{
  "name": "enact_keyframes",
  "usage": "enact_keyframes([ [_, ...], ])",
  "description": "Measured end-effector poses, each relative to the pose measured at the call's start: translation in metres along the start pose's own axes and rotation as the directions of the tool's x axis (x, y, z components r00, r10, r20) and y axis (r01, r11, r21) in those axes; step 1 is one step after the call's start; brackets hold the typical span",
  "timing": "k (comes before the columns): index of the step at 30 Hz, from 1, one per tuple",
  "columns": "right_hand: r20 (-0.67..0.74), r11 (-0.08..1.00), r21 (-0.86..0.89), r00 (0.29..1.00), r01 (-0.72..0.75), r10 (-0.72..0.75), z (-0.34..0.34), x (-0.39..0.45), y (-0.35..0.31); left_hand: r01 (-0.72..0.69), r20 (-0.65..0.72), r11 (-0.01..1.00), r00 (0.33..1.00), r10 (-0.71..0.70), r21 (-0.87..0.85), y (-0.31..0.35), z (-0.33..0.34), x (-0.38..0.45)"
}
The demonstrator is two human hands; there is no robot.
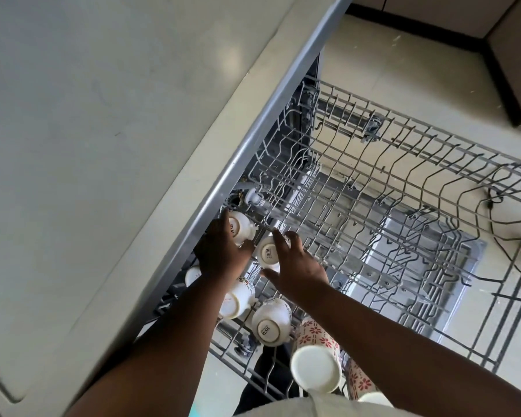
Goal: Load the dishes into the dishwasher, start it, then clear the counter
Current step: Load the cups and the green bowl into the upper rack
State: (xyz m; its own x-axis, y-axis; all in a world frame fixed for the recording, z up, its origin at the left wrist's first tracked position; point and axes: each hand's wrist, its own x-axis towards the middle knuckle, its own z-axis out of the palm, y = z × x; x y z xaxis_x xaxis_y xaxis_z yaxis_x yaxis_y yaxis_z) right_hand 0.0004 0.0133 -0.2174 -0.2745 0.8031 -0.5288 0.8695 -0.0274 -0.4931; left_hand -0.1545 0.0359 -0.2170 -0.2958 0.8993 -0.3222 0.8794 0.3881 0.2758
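Cups [269, 253] sit upside down in the dishwasher's upper rack [403, 206], under the tabletop [103, 145] edge. Your left hand [220, 254] holds one cup; your right hand [298, 272] spreads slack over another. They look hard, glazed, chippable: hold the body, not the handle.

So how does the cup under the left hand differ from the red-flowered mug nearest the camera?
The cup at the left hand is plain white with SISTA printed on its base; the red-flowered mug has a patterned wall and a blank base. The cup looks shorter, the mug taller. Both sit upside down in the upper rack.
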Motion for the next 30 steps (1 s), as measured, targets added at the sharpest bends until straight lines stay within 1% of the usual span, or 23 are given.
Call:
enact_keyframes([
  [5, -0.012, 0.999, 0.021, 1.000, 0.024, -0.023, -0.001, 0.003, 0.004, -0.040, 0.017, 0.999, 0.999, 0.040, 0.011, -0.004, 0.003, 0.000],
  [14, -0.026, 0.999, 0.029, 0.999, 0.035, -0.034, -0.004, 0.001, 0.005, -0.145, 0.066, 0.973, 0.989, 0.136, 0.178, -0.006, 0.005, -0.006],
  [17, -0.032, 0.998, 0.045, 0.999, 0.040, -0.039, -0.005, 0.001, 0.005, -0.155, 0.058, 0.976, 0.987, 0.148, 0.153, -0.006, 0.006, -0.007],
  [19, -0.032, 0.997, 0.059, 0.999, 0.042, -0.040, -0.005, 0.001, 0.005, -0.130, 0.043, 0.985, 0.991, 0.126, 0.112, -0.006, 0.005, -0.006],
  [24, -0.040, 0.996, 0.075, 0.998, 0.048, -0.045, -0.001, 0.003, 0.006, 0.005, -0.006, 0.998, 1.000, -0.005, 0.059, -0.003, 0.003, -0.002],
  [27, -0.046, 0.995, 0.084, 0.998, 0.054, -0.050, 0.001, 0.004, 0.008, 0.017, 0.020, 0.999, 1.000, -0.017, 0.034, -0.002, 0.002, 0.004],
  [30, -0.048, 0.995, 0.087, 0.997, 0.058, -0.054, 0.003, 0.005, 0.008, 0.029, 0.043, 0.998, 0.999, -0.027, -0.049, -0.003, 0.002, 0.008],
])
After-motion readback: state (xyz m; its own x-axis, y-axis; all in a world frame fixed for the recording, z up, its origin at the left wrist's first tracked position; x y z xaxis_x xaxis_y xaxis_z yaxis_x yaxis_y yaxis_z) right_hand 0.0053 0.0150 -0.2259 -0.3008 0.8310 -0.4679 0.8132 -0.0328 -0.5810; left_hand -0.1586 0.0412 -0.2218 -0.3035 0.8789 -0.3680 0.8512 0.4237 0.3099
